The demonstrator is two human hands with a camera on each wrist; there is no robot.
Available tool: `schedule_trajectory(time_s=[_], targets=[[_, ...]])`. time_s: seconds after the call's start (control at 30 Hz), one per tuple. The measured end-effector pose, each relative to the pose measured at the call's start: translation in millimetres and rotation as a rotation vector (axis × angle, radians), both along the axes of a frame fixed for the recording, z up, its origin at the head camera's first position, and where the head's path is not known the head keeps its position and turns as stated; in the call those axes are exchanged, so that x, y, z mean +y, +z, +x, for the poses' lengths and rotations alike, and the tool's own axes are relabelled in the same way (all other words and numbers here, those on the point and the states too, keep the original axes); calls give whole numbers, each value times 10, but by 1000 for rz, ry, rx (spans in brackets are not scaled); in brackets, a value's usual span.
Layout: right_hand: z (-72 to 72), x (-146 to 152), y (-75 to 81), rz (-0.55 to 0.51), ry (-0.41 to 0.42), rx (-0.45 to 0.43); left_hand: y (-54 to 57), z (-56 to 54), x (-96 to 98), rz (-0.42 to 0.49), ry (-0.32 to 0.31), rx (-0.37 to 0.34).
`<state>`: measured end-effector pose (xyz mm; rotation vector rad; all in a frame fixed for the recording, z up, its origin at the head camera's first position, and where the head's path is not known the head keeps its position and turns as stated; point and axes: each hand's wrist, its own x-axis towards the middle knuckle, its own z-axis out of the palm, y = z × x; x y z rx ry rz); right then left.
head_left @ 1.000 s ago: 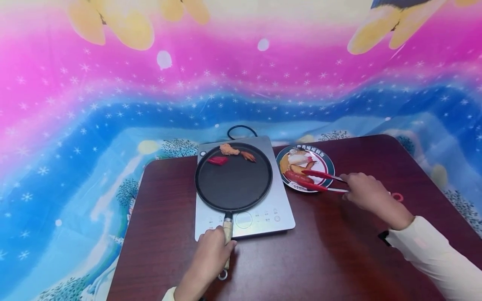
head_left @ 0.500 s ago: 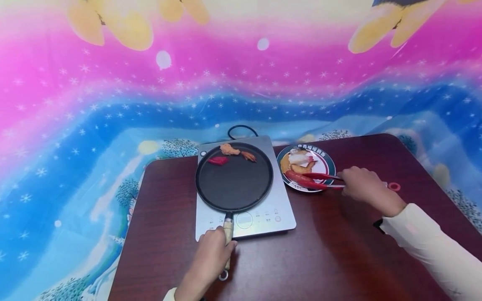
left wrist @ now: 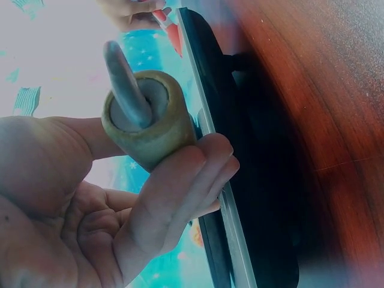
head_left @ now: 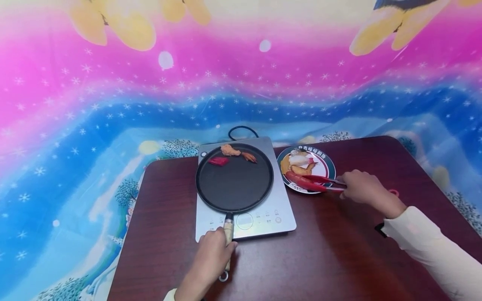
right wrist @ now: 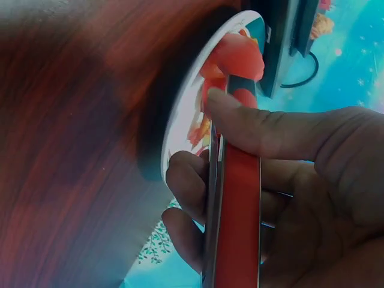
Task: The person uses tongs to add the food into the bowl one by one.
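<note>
My left hand (head_left: 215,246) grips the wooden handle (head_left: 228,234) of a round black frying pan (head_left: 233,184). In the pan's far part lie a red piece of meat (head_left: 218,161), a fried chicken piece (head_left: 229,150) and a small shrimp-like piece (head_left: 249,157). Red-tipped tongs (head_left: 327,188) are in my right hand (head_left: 363,188), thumb on one arm and fingers round the other. Their tips are at a sausage (head_left: 299,179) on a patterned plate (head_left: 330,167); in the right wrist view the sausage (right wrist: 240,55) shows right at the tong ends. Other food pieces (head_left: 299,159) share the plate.
Under the pan is a silver induction cooker (head_left: 280,221) with a black cord (head_left: 241,127) looping behind it. The dark red wooden table (head_left: 263,267) ends at a patterned cloth backdrop (head_left: 226,104). The plate stands close to the cooker's right side.
The tongs have come closer together at the sausage, and my right hand has shifted slightly left. My left hand and the pan stay in place.
</note>
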<state>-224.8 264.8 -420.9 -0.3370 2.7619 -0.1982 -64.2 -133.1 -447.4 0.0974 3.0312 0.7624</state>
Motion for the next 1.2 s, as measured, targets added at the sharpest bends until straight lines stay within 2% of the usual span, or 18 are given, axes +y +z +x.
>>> schedule_trajectory(time_s=[0.17, 0.5, 0.83, 1.2], targets=[[32, 17, -50, -4, 5, 49, 4, 2, 4, 11, 3, -18], [74, 47, -107, -60, -15, 78, 18, -10, 7, 13, 5, -47], [63, 91, -88, -82, -43, 12, 16, -12, -5, 4, 2, -39], [56, 55, -19, -131, -37, 43, 12, -13, -15, 7, -7, -38]])
